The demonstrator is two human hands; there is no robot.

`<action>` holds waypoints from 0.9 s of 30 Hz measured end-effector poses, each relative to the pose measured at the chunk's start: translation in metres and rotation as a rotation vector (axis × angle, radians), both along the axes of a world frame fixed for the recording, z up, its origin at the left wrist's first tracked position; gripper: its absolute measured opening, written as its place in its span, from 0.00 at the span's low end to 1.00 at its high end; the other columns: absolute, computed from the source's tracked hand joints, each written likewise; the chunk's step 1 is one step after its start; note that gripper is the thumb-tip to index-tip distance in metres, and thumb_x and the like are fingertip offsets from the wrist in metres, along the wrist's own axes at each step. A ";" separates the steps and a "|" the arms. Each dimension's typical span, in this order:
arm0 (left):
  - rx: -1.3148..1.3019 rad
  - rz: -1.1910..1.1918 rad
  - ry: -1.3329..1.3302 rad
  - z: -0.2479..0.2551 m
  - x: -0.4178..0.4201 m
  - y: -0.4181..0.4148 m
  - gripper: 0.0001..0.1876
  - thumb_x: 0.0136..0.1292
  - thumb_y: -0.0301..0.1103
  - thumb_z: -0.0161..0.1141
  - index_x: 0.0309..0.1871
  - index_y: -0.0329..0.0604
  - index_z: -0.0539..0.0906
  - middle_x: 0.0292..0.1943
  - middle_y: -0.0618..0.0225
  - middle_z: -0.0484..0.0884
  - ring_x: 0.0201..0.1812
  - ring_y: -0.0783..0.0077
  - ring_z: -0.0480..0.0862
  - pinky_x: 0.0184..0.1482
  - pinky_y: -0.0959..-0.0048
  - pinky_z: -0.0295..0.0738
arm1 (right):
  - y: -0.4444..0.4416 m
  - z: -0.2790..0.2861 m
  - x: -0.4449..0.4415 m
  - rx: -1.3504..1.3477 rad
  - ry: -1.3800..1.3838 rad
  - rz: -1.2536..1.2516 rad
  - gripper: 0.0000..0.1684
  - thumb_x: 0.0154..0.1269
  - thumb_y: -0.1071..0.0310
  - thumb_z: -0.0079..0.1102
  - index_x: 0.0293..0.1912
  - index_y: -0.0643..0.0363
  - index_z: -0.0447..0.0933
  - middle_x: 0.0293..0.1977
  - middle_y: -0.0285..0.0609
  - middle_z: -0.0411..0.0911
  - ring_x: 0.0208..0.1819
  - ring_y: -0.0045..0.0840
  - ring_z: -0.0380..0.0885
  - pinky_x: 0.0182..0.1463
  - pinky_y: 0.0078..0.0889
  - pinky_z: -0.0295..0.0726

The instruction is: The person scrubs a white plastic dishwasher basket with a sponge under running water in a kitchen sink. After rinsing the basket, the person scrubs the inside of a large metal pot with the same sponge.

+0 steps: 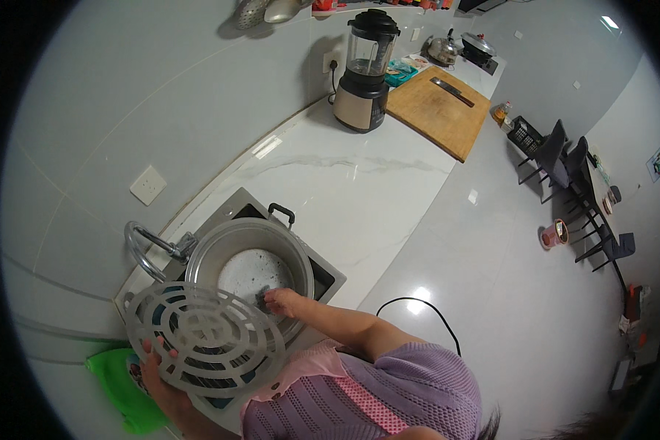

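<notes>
My left hand (162,377) grips the lower left rim of a round slotted metal steamer rack (234,369), held tilted over the near left side of the sink. A large metal pot (303,264) stands in the sink, its black side handle (282,209) pointing to the far side. Inside the pot, my right hand (281,302) holds a small dark grey clump (262,300) at its fingertips, which looks like a wire scourer. Dark specks dot the whitish pot bottom (242,269). The rack hides part of the pot's near left rim.
A chrome faucet (146,242) arches beside the pot. Green cloth or plastic (124,390) lies left of the sink. Farther along the marble-look counter (335,181) stand a blender (366,77) and a wooden cutting board (434,121) bearing a cleaver (451,91).
</notes>
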State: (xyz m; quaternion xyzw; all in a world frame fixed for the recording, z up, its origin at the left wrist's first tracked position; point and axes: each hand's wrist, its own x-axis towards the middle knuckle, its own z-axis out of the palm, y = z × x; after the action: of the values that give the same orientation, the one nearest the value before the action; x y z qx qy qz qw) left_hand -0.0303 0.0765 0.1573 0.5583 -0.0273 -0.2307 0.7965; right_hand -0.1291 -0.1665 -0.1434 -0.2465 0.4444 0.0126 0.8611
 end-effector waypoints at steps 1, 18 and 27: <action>-0.025 0.006 0.003 0.001 -0.001 -0.001 0.21 0.65 0.40 0.55 0.58 0.42 0.72 0.48 0.63 0.80 0.39 0.73 0.80 0.43 0.69 0.79 | -0.006 0.004 -0.001 -0.032 0.009 0.023 0.14 0.63 0.67 0.59 0.49 0.53 0.73 0.40 0.33 0.76 0.37 0.23 0.76 0.39 0.28 0.76; -0.045 0.061 -0.011 -0.002 0.001 0.002 0.20 0.63 0.39 0.55 0.57 0.42 0.72 0.47 0.63 0.79 0.42 0.72 0.79 0.48 0.66 0.76 | 0.000 0.072 -0.020 -0.806 -0.226 0.271 0.19 0.61 0.69 0.55 0.51 0.65 0.76 0.44 0.43 0.80 0.47 0.24 0.76 0.53 0.24 0.72; 0.010 -0.146 -0.097 -0.033 0.014 -0.010 0.24 0.64 0.38 0.54 0.60 0.36 0.67 0.52 0.62 0.74 0.49 0.66 0.76 0.55 0.63 0.71 | 0.032 0.226 -0.047 -1.241 -0.692 0.291 0.21 0.69 0.56 0.51 0.49 0.64 0.75 0.43 0.49 0.76 0.45 0.37 0.76 0.49 0.34 0.73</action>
State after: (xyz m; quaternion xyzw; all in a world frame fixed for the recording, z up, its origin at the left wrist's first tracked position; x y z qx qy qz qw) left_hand -0.0165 0.0668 0.1242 0.5694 -0.1052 -0.2610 0.7724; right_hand -0.1763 -0.1349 0.0824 -0.7362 0.0343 -0.2061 0.6437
